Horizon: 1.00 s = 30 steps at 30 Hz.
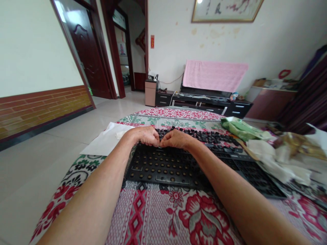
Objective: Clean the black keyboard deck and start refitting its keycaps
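Note:
A black keyboard base (pixel 163 161) lies on the table, its keycaps off and rows of small round key seats showing. Over its far edge, my left hand (pixel 148 136) is closed with the fingers curled. My right hand (pixel 176 139) pinches right beside it, the fingertips of both hands meeting. Whatever they hold between them is too small or hidden to make out. Just beyond the hands spreads a heap of loose black keycaps (pixel 204 136). A black keyboard frame (pixel 260 178) with open key slots lies to the right, partly behind my right forearm.
A patterned cloth (pixel 143 211) covers the table. White paper (pixel 100 141) lies at the left. Green packaging (pixel 245 129) and crumpled whitish wrapping (pixel 270 160) sit at the right. Beyond the table stands a low black cabinet (pixel 238 109), with a pink towel (pixel 214 75) above it.

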{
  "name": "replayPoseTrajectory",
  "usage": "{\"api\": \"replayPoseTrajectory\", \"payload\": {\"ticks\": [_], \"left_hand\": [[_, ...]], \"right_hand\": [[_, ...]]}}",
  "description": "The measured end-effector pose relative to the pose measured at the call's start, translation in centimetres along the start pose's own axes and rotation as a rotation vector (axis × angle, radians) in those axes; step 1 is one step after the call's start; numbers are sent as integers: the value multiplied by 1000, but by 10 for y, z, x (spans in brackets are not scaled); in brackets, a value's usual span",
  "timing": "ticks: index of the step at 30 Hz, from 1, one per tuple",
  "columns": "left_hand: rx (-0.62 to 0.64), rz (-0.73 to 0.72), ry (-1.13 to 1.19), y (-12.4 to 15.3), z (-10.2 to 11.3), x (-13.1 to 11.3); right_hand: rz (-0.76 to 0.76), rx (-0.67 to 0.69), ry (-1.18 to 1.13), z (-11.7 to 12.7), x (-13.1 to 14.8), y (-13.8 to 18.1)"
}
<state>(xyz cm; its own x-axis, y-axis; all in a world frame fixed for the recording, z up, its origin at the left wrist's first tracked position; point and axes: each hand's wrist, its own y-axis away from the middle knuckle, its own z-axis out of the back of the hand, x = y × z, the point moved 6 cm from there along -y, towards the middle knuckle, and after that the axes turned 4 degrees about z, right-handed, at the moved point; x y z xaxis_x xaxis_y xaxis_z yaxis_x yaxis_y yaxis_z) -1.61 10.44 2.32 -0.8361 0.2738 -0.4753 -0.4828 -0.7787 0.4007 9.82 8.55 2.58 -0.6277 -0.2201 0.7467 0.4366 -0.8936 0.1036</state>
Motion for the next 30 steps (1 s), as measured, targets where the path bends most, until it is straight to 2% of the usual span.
{"api": "replayPoseTrajectory", "payload": {"ticks": [7,14,20,25,30], "left_hand": [[13,14,-2,0,-1,-2],[17,54,-28,-2,-1,1],[8,61,-21,1,-1,-2],[6,75,-41,3,1,-5],[5,88,-43,3,1,-7]], "right_hand": [[-53,6,7,-3,1,-3],[-16,46,7,-3,0,-4],[-5,29,63,-1,-4,-3],[144,24,132,-2,-6,-2],[325,28,307,-6,4,4]]}}
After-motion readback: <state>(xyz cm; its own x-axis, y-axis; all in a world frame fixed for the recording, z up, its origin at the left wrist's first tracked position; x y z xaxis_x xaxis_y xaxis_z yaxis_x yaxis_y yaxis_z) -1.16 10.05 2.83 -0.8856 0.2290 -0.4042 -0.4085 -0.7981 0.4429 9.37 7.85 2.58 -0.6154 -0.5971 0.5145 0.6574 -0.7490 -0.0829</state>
